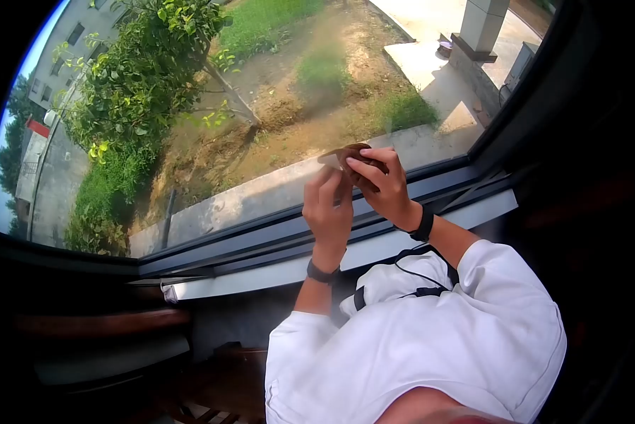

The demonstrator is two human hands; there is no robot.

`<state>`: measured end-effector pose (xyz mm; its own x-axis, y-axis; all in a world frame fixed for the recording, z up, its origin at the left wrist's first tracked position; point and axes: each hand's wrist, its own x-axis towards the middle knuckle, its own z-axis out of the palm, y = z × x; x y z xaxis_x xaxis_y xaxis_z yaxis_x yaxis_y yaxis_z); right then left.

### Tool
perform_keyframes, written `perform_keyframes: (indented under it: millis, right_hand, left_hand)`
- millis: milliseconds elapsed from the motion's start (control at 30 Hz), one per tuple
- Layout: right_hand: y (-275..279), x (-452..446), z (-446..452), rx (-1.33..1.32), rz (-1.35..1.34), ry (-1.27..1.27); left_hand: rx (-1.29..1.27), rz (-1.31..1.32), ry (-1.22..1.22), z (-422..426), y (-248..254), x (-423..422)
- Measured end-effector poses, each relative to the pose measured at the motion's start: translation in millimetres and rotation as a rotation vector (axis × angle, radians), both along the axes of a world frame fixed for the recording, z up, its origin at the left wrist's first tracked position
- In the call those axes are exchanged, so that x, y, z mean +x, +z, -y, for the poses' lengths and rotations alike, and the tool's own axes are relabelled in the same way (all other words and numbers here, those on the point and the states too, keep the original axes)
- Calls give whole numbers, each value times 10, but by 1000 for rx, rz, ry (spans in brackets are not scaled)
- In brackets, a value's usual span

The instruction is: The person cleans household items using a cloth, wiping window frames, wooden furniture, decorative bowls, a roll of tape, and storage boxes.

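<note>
In front of the window, both hands are raised around a small, dark brown folded piece (358, 154); whether it is cloth or leather I cannot tell. My right hand (384, 184) grips it from the right, with fingers bent over its face. Curled close below its left side is my left hand (328, 201), its fingertips at the lower edge of the brown piece. That hand's thumb side is partly hidden, but its fingers look closed on the same piece. A dark band circles each wrist.
A large window pane with a dark frame (261, 244) stands ahead, above a white sill (254, 283). Outside are a tree (134, 85), grass, soil and a pillar (481, 28). Dark wooden furniture (105, 324) is at lower left.
</note>
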<state>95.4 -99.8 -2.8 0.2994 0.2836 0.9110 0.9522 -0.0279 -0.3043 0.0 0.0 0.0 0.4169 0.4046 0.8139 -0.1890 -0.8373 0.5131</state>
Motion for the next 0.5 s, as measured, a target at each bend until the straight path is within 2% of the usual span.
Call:
perform_keyframes:
  millis: [67,267,400,500]
  right_hand:
    - [48,43,-25,-15,10,16]
    - [663,102,-44,123,25,28]
    - [1122,280,199,185,75,-71]
    - [1261,504,444,257,100,-146]
  left_hand:
    - [-18,37,-5,-6,16,52]
    - [69,168,70,119,701,198]
    - [80,245,13,374,1095,442]
    - [140,273,-39,625,1349,701]
